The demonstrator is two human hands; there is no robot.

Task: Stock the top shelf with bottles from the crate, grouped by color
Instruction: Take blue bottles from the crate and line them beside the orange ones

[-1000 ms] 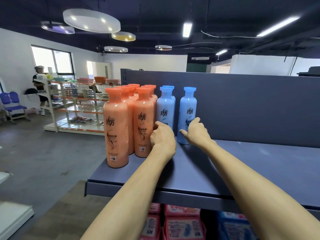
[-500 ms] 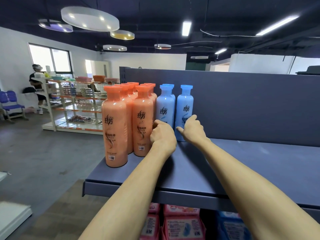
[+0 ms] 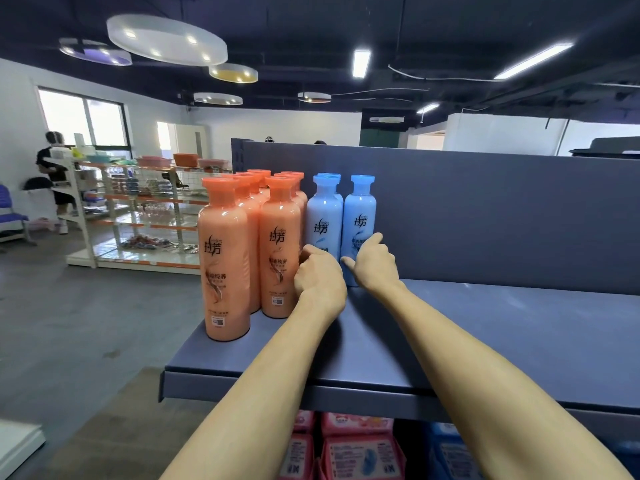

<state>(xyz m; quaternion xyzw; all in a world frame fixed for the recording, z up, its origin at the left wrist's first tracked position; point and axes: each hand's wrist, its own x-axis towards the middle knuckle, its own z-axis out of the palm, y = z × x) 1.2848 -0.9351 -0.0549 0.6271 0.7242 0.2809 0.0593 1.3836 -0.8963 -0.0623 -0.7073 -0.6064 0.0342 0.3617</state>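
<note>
so on the top shelf (image 3: 485, 341) i count roughly seven orange bottles (image 3: 227, 258) at frame center-left, three blue bottles (image 3: 360, 216) beside them, plus two hands (image 3: 320, 278).

You face a room with a dark ceiling (image 3: 450, 36), round lamps (image 3: 167, 39) and strip lights (image 3: 360, 63). White walls (image 3: 277, 128) enclose a grey floor (image 3: 86, 306). At your left, a window (image 3: 83, 117), a rack (image 3: 138, 209) and a blue chair (image 3: 10, 213).

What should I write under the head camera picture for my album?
Two hands, left hand and right hand, nudge blue bottles beside orange bottles on the top shelf.
</note>
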